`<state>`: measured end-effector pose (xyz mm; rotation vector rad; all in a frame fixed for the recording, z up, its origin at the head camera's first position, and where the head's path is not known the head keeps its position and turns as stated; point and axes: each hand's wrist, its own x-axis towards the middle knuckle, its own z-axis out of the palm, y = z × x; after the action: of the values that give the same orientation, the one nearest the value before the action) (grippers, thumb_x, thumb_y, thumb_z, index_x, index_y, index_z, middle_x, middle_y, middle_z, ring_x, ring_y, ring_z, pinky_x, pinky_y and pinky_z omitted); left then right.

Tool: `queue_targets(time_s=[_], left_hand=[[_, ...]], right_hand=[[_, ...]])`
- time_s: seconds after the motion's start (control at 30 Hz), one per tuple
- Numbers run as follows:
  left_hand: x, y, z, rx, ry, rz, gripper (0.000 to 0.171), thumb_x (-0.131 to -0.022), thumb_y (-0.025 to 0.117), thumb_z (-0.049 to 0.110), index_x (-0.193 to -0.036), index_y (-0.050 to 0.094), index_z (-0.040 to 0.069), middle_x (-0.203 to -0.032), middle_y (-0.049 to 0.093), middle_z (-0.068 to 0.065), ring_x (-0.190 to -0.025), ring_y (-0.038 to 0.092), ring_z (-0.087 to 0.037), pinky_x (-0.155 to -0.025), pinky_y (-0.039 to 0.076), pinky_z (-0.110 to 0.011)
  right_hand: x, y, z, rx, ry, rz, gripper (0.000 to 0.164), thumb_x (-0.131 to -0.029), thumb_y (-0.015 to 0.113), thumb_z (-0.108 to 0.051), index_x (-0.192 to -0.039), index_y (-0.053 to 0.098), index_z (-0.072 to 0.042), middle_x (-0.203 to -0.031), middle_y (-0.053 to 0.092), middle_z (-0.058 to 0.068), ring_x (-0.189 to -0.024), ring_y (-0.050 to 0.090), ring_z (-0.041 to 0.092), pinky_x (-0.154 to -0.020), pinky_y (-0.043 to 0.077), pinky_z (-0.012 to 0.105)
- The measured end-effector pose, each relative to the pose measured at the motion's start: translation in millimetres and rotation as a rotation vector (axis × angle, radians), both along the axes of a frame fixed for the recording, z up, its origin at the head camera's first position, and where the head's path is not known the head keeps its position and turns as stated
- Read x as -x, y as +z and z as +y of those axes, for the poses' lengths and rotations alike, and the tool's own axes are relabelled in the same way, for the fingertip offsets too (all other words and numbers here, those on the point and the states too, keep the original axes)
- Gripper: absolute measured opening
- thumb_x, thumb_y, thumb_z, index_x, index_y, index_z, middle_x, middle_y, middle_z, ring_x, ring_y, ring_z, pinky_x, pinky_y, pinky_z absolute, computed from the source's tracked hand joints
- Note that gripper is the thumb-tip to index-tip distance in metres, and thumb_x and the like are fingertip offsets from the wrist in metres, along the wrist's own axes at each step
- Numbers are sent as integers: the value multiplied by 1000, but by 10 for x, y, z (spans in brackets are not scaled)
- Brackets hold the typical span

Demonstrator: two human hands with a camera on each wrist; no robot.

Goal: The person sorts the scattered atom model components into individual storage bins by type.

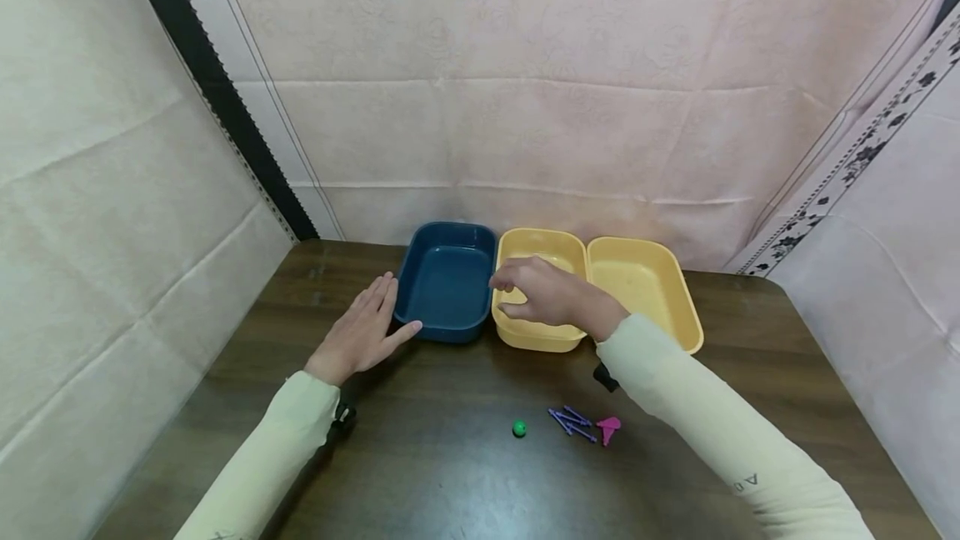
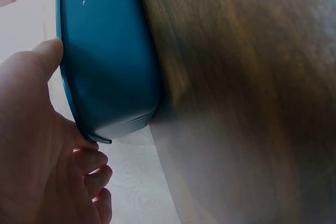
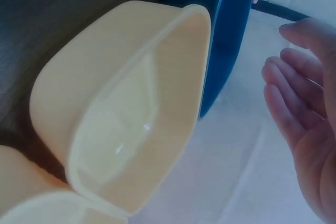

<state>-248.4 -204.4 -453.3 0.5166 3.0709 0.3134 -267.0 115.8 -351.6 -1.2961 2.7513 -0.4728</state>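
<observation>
A dark blue tub [image 1: 447,282] stands at the left of a row at the back of the table. My left hand [image 1: 362,330] lies along its left side with fingers stretched out and thumb toward the front corner; in the left wrist view the thumb [image 2: 50,56] is right at the rim. My right hand [image 1: 551,292] hovers over the middle yellow tub [image 1: 540,340], its fingers loosely bent. Nothing shows between that hand's thumb and fingers [image 3: 296,90] in the right wrist view, where the yellow tub's inside appears bare.
Another yellow tub [image 1: 645,286] adjoins on the right, partly behind my right forearm. Nearer on the brown table [image 1: 420,457] lie a green ball [image 1: 519,428], several purple sticks [image 1: 573,422] and a pink piece [image 1: 608,428]. Pale cloth [image 1: 487,132] hangs behind and at both sides.
</observation>
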Motion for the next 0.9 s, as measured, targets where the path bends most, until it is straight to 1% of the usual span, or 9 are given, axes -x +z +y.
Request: queue_targets(time_s=[0.17, 0.3, 0.43, 0.53, 0.67, 0.8, 0.9], left_hand=[[-6, -1, 1, 7, 6, -10, 99, -91, 29, 75, -156, 5, 5, -165, 2, -13, -153, 6, -31, -123, 13, -51], [1, -5, 0, 5, 7, -18, 99, -90, 28, 76, -156, 4, 6, -165, 1, -12, -153, 5, -30, -124, 13, -51], [7, 1, 1, 8, 3, -19, 98, -91, 27, 76, -156, 4, 6, -165, 1, -11, -153, 5, -30, -124, 13, -50], [6, 7, 3, 11, -3, -15, 98, -91, 27, 76, -156, 4, 5, -165, 1, -12, -153, 6, -31, -123, 13, -51], [5, 11, 5, 8, -3, -9, 99, -91, 29, 75, -156, 5, 4, -165, 3, -14, -153, 7, -32, -123, 14, -52], [7, 6, 8, 4, -6, -1, 99, -91, 30, 74, -155, 7, 3, -164, 5, -15, -152, 8, -34, -122, 14, -54], [1, 7, 9, 5, 1, -3, 98, -91, 30, 74, -156, 7, 4, -164, 4, -14, -152, 8, -33, -123, 14, -53]], right_hand=[[-133, 23, 73, -14, 38, 11, 29, -91, 64, -19, -118, 67, -9, -111, 67, 3, -100, 64, 19, -90, 55, 32], [-243, 7, 140, -24, 76, 37, 29, -90, 66, -19, -117, 67, -8, -109, 67, 5, -98, 64, 18, -88, 56, 32], [-356, -42, 207, -33, 95, 42, 30, -89, 68, -21, -116, 67, -8, -107, 67, 4, -97, 63, 17, -87, 56, 30], [-456, -82, 250, -49, 100, 42, 31, -89, 68, -23, -117, 67, -11, -107, 66, 1, -97, 63, 13, -87, 56, 27], [-602, -128, 288, -75, 123, 75, 32, -89, 69, -28, -118, 67, -14, -107, 65, -4, -96, 61, 8, -87, 55, 23], [-726, -181, 315, -102, 144, 84, 33, -90, 68, -32, -118, 67, -15, -108, 64, -5, -94, 60, 5, -86, 55, 20], [-801, -231, 336, -123, 159, 72, 36, -90, 68, -33, -120, 66, -15, -111, 64, -3, -95, 60, 5, -85, 55, 19]])
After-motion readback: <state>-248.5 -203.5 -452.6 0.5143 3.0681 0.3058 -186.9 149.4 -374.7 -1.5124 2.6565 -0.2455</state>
